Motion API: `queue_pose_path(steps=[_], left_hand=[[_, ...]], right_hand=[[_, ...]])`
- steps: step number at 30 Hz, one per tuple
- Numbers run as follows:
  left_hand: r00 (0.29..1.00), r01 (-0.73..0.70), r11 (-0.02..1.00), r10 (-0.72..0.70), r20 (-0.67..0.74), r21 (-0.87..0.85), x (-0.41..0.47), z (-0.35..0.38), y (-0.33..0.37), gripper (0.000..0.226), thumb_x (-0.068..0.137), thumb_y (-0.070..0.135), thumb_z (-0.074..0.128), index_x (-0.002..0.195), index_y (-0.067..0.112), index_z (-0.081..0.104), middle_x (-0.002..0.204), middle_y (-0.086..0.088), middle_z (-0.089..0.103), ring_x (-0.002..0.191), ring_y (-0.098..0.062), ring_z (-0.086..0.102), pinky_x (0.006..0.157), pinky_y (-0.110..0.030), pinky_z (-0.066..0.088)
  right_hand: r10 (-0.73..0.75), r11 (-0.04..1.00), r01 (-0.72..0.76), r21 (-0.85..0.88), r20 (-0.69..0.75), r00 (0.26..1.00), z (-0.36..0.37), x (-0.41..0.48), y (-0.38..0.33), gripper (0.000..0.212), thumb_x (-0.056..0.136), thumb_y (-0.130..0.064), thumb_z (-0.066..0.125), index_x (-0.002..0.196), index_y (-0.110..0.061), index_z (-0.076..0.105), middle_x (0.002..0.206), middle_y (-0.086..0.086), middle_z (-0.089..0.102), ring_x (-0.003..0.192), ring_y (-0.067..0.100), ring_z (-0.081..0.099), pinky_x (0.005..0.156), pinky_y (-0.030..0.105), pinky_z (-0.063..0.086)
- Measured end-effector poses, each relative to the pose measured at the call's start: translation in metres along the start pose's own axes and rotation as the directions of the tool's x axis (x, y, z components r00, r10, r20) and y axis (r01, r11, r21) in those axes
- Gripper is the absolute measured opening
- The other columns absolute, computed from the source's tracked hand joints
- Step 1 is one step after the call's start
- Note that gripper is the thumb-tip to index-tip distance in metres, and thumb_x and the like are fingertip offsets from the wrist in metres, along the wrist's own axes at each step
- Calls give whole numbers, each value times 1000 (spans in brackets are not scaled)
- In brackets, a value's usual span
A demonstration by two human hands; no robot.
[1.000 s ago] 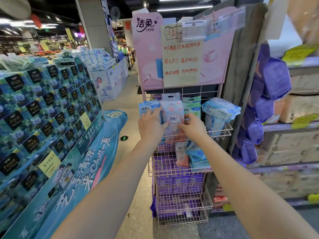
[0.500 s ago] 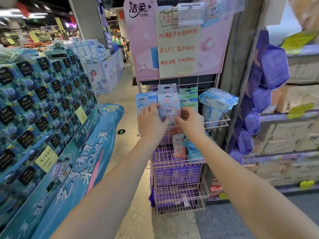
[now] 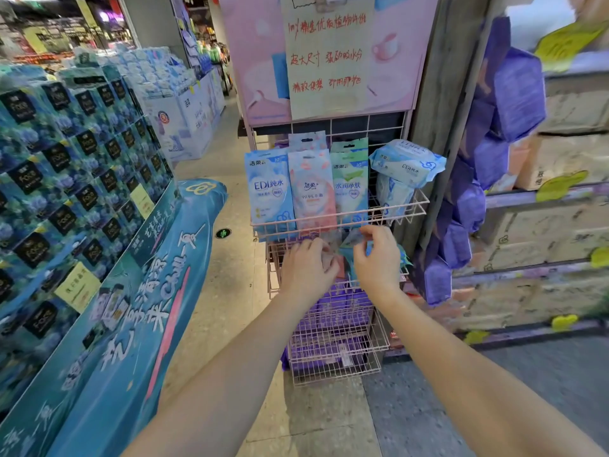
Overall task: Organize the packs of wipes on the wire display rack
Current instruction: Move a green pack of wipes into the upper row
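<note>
The pink wire display rack point(image 3: 406, 210) stands straight ahead. Its top basket holds an upright blue pack point(image 3: 268, 189), a pink pack point(image 3: 311, 190) and a green pack point(image 3: 350, 183) side by side, with thicker blue-white packs point(image 3: 407, 163) at the right end. Both hands are in the second tier just below. My left hand point(image 3: 306, 267) curls on a pink pack point(image 3: 340, 269). My right hand point(image 3: 377, 257) pinches a teal-blue pack point(image 3: 347, 249). These two packs are blurred and mostly hidden by my fingers. Purple packs point(image 3: 333, 305) fill the lower baskets.
A tall stack of blue tissue boxes point(image 3: 66, 153) and a blue promotional stand point(image 3: 158, 291) line the left side. Purple packs point(image 3: 517, 94) hang at the right beside shelves of beige packages point(image 3: 560, 225). A pink sign board point(image 3: 260, 61) rises above the rack.
Both hands have dropped from the upright packs in the top basket to the second tier. The pink pack now stands in the top basket between the blue and green ones. The view has moved closer.
</note>
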State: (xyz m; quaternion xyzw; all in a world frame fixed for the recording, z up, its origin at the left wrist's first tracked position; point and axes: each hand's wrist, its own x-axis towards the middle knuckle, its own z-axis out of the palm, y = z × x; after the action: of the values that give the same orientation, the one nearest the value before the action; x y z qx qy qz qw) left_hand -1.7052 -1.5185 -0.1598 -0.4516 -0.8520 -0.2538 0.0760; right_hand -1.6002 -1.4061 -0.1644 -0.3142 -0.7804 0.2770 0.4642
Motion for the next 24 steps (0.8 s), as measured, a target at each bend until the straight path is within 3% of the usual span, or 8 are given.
queue_pose_path(steps=[2, 6, 11, 14, 16, 18, 21, 24], left_hand=[[996, 28, 999, -25, 82, -29, -1, 10, 3, 39, 95, 48, 56, 123, 21, 62, 114, -4, 69, 107, -29, 62, 94, -43, 48], [972, 99, 993, -81, 223, -68, 5, 26, 7, 43, 99, 46, 51, 129, 16, 56, 111, -10, 69, 97, -34, 67, 79, -43, 56], [939, 249, 958, -202, 278, -144, 25, 48, 14, 41, 97, 48, 51, 106, 9, 61, 100, -12, 68, 91, -36, 67, 77, -43, 57], [917, 372, 887, -304, 260, -275, 41, 63, 17, 40, 98, 43, 57, 120, 9, 62, 109, -10, 68, 99, -32, 68, 77, -36, 54], [880, 470, 768, -371, 296, -434, 52, 71, 22, 45, 97, 46, 63, 129, 15, 61, 123, -6, 69, 107, -28, 67, 88, -35, 55], [821, 570, 637, -441, 362, -518, 61, 78, 28, 50, 95, 54, 66, 130, 19, 63, 123, 0, 67, 104, -22, 65, 87, -27, 50], [796, 603, 636, -451, 403, -481, 67, 91, 33, 45, 97, 49, 65, 127, 16, 63, 121, -5, 67, 104, -24, 63, 81, -24, 40], [798, 602, 633, -458, 392, -487, 65, 100, 35, 42, 96, 32, 71, 131, 12, 60, 127, -9, 69, 117, -30, 66, 90, -28, 48]], right_hand=[[139, 990, -137, -44, 55, 989, -1, -2, 20, 27, 90, -4, 62, 116, -2, 67, 111, 12, 66, 106, 29, 63, 90, 28, 41], [342, 937, -332, -112, 89, 936, -8, -2, 51, 30, 93, -12, 60, 120, -3, 69, 115, 15, 71, 108, 33, 66, 94, 38, 49], [422, 904, -409, -124, 101, 901, -11, -5, 74, 27, 92, -16, 65, 115, -3, 70, 109, 16, 73, 101, 35, 68, 84, 37, 50], [545, 838, -543, -51, 108, 831, -7, -3, 84, 40, 91, -24, 72, 124, -3, 63, 113, 14, 72, 105, 33, 67, 80, 28, 41], [640, 763, -646, 16, 126, 758, -3, -1, 88, 43, 90, -30, 75, 121, -5, 60, 108, 8, 70, 107, 31, 66, 81, 26, 40], [685, 716, -695, 64, 132, 717, 2, 1, 92, 46, 89, -36, 77, 117, -5, 58, 102, 5, 65, 108, 32, 66, 82, 28, 42], [728, 666, -738, 103, 123, 674, 8, 5, 94, 58, 89, -40, 76, 127, -2, 54, 118, 14, 67, 113, 33, 64, 86, 30, 44], [751, 623, -765, 160, 148, 643, 15, 7, 96, 48, 94, -32, 70, 127, 0, 55, 122, 18, 68, 113, 35, 65, 87, 31, 46]])
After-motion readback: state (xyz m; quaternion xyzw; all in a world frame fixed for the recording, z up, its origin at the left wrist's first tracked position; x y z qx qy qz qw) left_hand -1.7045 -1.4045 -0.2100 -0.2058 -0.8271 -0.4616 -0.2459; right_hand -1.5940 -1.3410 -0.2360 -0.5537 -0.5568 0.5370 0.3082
